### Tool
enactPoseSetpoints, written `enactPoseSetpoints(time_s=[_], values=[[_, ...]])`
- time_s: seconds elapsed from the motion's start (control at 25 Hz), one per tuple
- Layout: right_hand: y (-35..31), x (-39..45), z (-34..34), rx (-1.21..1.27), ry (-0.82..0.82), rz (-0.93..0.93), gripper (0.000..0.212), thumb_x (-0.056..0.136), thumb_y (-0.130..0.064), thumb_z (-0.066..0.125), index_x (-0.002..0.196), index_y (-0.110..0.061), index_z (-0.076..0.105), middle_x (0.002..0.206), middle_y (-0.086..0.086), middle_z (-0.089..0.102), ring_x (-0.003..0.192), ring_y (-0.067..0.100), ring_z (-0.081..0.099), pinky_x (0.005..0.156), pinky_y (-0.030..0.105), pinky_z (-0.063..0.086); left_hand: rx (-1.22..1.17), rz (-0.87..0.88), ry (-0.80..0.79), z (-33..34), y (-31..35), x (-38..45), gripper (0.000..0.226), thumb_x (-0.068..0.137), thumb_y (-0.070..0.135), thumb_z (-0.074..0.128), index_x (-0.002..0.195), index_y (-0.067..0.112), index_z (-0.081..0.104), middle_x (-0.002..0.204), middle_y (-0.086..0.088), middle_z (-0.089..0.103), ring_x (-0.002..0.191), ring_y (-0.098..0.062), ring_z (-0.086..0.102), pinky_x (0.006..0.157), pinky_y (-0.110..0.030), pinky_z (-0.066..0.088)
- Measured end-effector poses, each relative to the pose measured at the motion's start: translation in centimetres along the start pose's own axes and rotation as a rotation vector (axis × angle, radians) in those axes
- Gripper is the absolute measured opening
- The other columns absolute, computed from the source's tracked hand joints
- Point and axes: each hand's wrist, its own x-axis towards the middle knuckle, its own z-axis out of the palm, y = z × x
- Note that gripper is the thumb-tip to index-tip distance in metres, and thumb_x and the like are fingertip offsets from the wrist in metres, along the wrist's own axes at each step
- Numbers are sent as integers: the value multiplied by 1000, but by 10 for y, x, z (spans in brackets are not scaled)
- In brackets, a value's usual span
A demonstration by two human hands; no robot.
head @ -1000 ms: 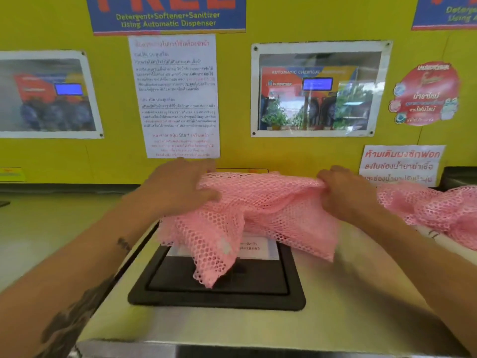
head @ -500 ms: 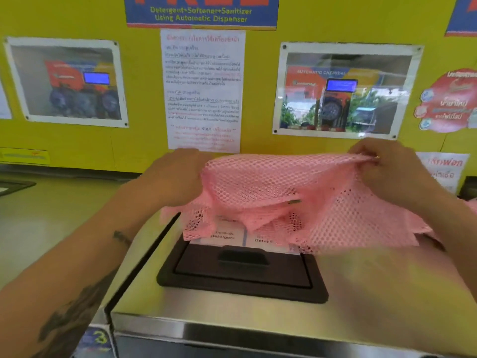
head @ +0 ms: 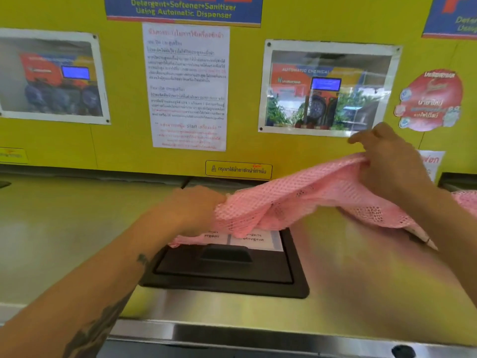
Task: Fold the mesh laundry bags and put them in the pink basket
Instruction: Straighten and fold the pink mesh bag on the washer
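- Head view. Both hands grip one pink mesh laundry bag (head: 291,200), stretched between them above a steel machine top (head: 348,275).
- Left hand (head: 196,210): closed on the bag's left end, mesh bunched at the fingers. This grip sits low, close over the steel surface.
- Right hand (head: 389,161): pinches the bag's right upper edge, thumb side up, index finger partly extended toward the wall. This grip sits higher than the left one, so the bag slopes upward from left grip to right grip.
- Below the left grip a fold of mesh hangs down and touches the back edge of a black recessed lid (head: 224,270) set in the machine top.
- Just under that hanging fold, white detergent labels (head: 255,240) show on the lid, partly covered by mesh.
- Below the right grip the bag drapes loose over the steel; the lower edge is blurred.
- Right of the right forearm, more pink mesh (head: 467,200) lies at the frame edge; cannot tell whether it is a separate bag.
- Behind both grips: yellow wall (head: 124,140) with a white instruction sheet (head: 187,86) and a photo poster (head: 326,89) just above the right hand.
- Pink basket not in view.
- Left forearm carries dark tattoo marks.
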Motion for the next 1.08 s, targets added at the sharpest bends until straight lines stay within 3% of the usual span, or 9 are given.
enactPoseSetpoints(time_s=[0.08,0.2,0.28,0.4,0.52,0.68,0.76,0.88,1.08], values=[[8,-4,1,-109,-119,53,41,73,-2,64,111,-19,68,112,14,59,97,41,60,75,43,50,90,-62,-38,-4,-8,-6,52,91,18,51,139,37,47,146,3,52,128,-23,52,107,-46,41],[21,-12,-2,-89,-804,-41,24,77,-19,66,89,-40,65,109,-10,68,96,16,61,89,37,49,-37,1,-371,-18,-19,-25,62,89,39,59,147,40,35,156,10,36,138,-16,40,111,-35,34],[23,-12,-24,266,-1169,-45,46,59,-44,83,102,-47,69,101,-21,71,91,1,64,87,31,51,-395,79,-445,-39,-29,-34,62,79,63,61,136,44,48,145,17,48,129,-11,48,103,-31,36],[18,-4,-40,674,-1008,37,60,59,-69,76,115,-49,65,99,-11,74,85,7,70,75,29,53,-933,41,-232,-50,-42,-18,59,68,74,61,114,37,63,118,4,70,107,-18,66,91,-35,40],[-9,12,-13,549,-713,80,37,88,-42,65,124,-31,62,116,-1,67,101,19,64,92,39,50,-577,-196,103,-26,-46,31,32,92,47,54,110,21,63,115,2,63,100,-16,58,89,-34,43],[-60,14,45,373,-663,48,49,91,-20,58,139,-23,49,144,4,50,124,21,48,99,31,37,-127,-283,-109,29,-27,60,65,86,64,35,118,13,61,130,-17,56,109,-29,55,98,-44,43],[-80,3,80,381,-760,28,61,90,-17,55,147,-25,37,155,3,38,138,23,38,112,38,32,-198,-174,-114,43,-19,65,59,84,68,33,89,15,61,108,-14,65,88,-26,58,81,-38,47],[-100,-13,109,316,-813,-100,56,92,-30,51,147,-32,38,153,3,40,137,24,40,114,43,34,-376,43,-9,44,-11,64,24,90,36,54,73,20,52,80,0,58,80,-26,57,61,-31,38],[-92,-11,92,193,-571,-96,25,89,-22,57,113,-24,64,118,2,62,106,25,58,87,40,50,-540,-91,508,24,-26,55,18,83,11,50,86,28,48,85,-3,59,77,-23,55,59,-32,36]])
